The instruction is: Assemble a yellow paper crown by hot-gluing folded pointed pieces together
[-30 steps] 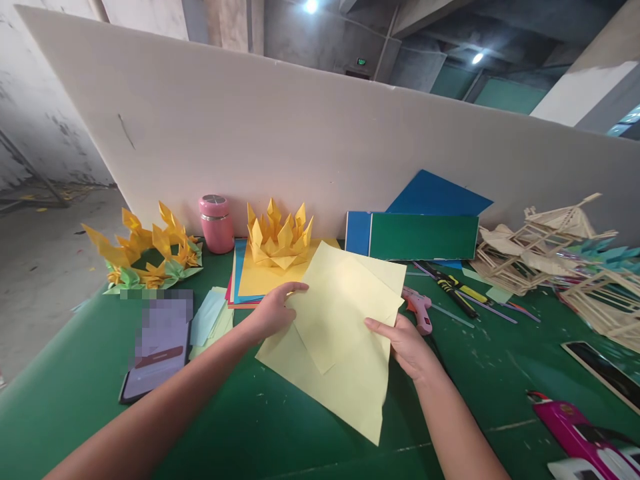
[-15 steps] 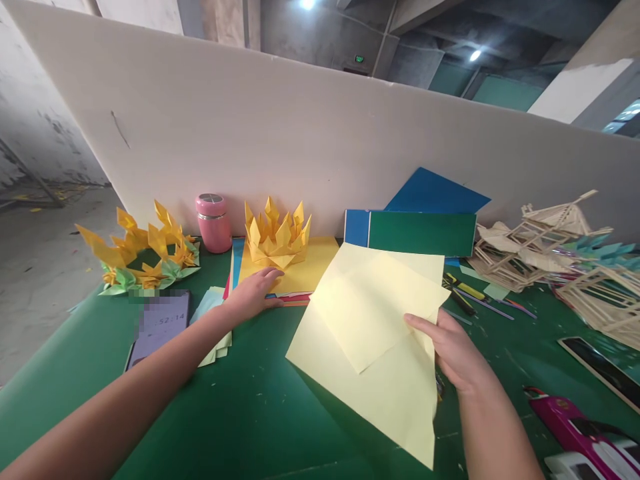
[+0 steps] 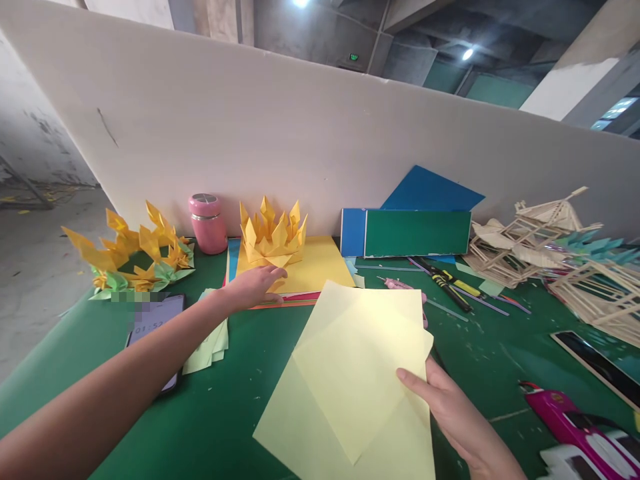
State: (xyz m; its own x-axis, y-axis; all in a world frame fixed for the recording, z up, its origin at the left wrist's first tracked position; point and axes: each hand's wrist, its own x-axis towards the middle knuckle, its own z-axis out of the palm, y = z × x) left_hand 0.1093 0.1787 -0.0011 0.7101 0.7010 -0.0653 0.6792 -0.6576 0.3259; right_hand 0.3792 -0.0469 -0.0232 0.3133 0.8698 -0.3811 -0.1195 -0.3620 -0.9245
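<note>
Head view: pale-yellow sheets (image 3: 345, 373), one corner (image 3: 355, 452) pointing nearward, long axis unclear.

Pale yellow paper (image 3: 353, 367), cropped below, partly hides a glue gun (image 3: 397, 284).

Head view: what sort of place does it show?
Most likely a craft workspace: a folded yellow crown, a thin-stick model, and pale yellow sheets in the right hand all point that way.

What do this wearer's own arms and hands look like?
The left hand and right hand are human and ungloved. No sleeve shows on the left forearm; little of the right forearm is in frame. No watch, bracelet, cable or marking is visible.
</note>
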